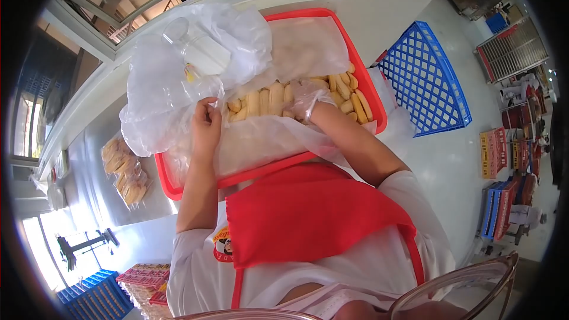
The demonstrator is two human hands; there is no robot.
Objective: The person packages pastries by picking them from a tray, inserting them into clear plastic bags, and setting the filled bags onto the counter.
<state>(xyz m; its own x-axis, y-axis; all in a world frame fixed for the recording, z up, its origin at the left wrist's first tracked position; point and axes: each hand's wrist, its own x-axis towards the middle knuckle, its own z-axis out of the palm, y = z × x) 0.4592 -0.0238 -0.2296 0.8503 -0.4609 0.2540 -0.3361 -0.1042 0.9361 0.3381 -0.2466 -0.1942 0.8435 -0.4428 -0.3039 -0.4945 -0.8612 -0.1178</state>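
Far left: windows in white frames. Near left: one stack of blue crates (95,296), with one stack of pink and red crates (145,281) just right of it. Above these, a steel table (89,192) carries at least two clear packs of biscuits (125,172); overlap hinders an exact count.

Next right: one large clear plastic bag (157,71), crumpled, lying over the far left part of one red tray (366,53). One white item (207,56) lies on or in the bag; kind unclear.

One left hand (206,121), ungloved, above the tray's left part: thumb and fingers drawn together, pinching the bag's edge.

Centre: finger-shaped biscuits (272,99) lie in the tray, in a band between two sheets of translucent paper, one far (314,38), one near (255,142). Over a dozen visible; the rest covered.

One right hand (311,102), in one clear glove, reaches down onto the biscuits right of centre. Fingers touch them; cannot tell whether they hold any.

Near centre: one red apron (320,216) over white clothing.

Right: one blue lattice crate (424,83), beyond the tray. Far right: one metal rack (515,47), upper; stacked crates (498,210), lower.
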